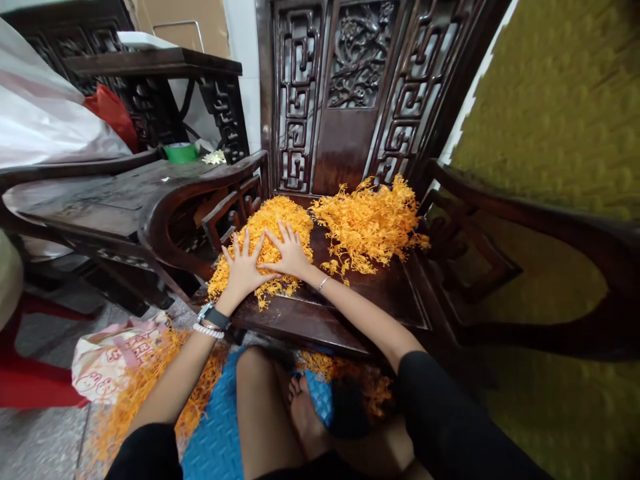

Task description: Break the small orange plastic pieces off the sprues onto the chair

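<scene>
On the seat of a dark carved wooden chair [350,320] lie two heaps of orange, flower-like pieces. My left hand [243,268] rests on the left heap [285,212], palm down with the fingers spread. Beside it my right hand [289,253] lies on the same heap, its fingers also spread, thumbs close together near the heap's front. Neither hand grips anything. The right heap [373,223] is looser and more tangled; no hand touches it. What the orange pieces are made of I cannot tell.
A wooden side table [125,193] at the left bears a green roll of tape [181,153]. More orange strands [135,393] lie on the floor near a printed bag [107,360]. A blue mat [215,427] is under my legs. Curved armrests [520,207] flank the seat.
</scene>
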A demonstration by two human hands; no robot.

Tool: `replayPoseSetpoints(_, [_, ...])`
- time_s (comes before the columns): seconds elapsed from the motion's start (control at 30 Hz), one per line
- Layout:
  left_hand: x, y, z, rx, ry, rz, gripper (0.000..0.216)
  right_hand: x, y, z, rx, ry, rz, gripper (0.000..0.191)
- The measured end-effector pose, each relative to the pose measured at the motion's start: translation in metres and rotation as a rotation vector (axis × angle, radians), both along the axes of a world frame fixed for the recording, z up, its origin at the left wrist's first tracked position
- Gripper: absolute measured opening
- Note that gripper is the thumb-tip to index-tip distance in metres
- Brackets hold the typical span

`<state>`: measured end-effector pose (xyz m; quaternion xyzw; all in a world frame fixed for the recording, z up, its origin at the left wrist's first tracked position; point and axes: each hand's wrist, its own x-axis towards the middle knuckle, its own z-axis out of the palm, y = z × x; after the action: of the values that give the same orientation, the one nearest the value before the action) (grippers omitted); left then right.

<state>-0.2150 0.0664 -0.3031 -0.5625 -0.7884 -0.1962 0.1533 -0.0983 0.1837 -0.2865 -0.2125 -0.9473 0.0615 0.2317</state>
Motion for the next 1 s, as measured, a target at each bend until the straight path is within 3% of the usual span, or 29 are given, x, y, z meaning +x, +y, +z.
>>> replayPoseSetpoints(0.13, [0.001, -0.002, 0.004, -0.002, -0.024, -0.037, 0.105, 0.010, 0.005, 0.004, -0.056, 0.027, 0.047, 0.106])
replayPoseSetpoints(0.27, [0.011, -0.018, 0.014, 0.006, -0.138, -0.074, 0.092, 0.049, 0.019, 0.024, 0.092, 0.116, 0.103, 0.094])
replayPoseSetpoints(0.4, [0.024, -0.036, 0.022, 0.093, -0.166, -0.119, 0.072, 0.097, 0.054, 0.046, 0.244, 0.198, -0.259, 0.085])
replayPoseSetpoints(0.47, [0.034, -0.042, 0.026, 0.156, -0.148, -0.148, 0.063, 0.119, 0.078, 0.054, 0.212, 0.185, -0.485, 0.083])
replayPoseSetpoints(0.53, [0.047, -0.045, 0.030, 0.179, -0.131, -0.210, 0.058, 0.139, 0.101, 0.061, 0.111, 0.143, -0.705, 0.068])
replayPoseSetpoints(0.6, [0.064, -0.046, 0.034, 0.091, -0.138, -0.335, 0.056, 0.158, 0.118, 0.067, 0.045, 0.117, -0.825, 0.051])
replayPoseSetpoints(0.67, [0.082, -0.043, 0.038, -0.100, -0.167, -0.515, 0.060, 0.176, 0.127, 0.073, 0.022, 0.097, -0.861, 0.042])
replayPoseSetpoints(0.77, [0.112, -0.035, 0.043, -0.392, -0.190, -0.719, 0.068, 0.196, 0.127, 0.079, -0.008, 0.038, -0.851, 0.045])
replayPoseSetpoints(0.83, [0.130, -0.033, 0.044, -0.477, -0.211, -0.785, 0.067, 0.202, 0.125, 0.079, -0.030, 0.001, -0.810, 0.053])
replayPoseSetpoints(0.93, [0.153, -0.044, 0.032, -0.476, -0.375, -1.056, 0.058, 0.203, 0.117, 0.077, -0.072, -0.021, -0.765, 0.065])
replayPoseSetpoints(1.0, [0.167, -0.059, 0.010, -0.571, -0.530, -1.292, 0.051, 0.201, 0.098, 0.076, -0.095, 0.040, -0.728, 0.077])
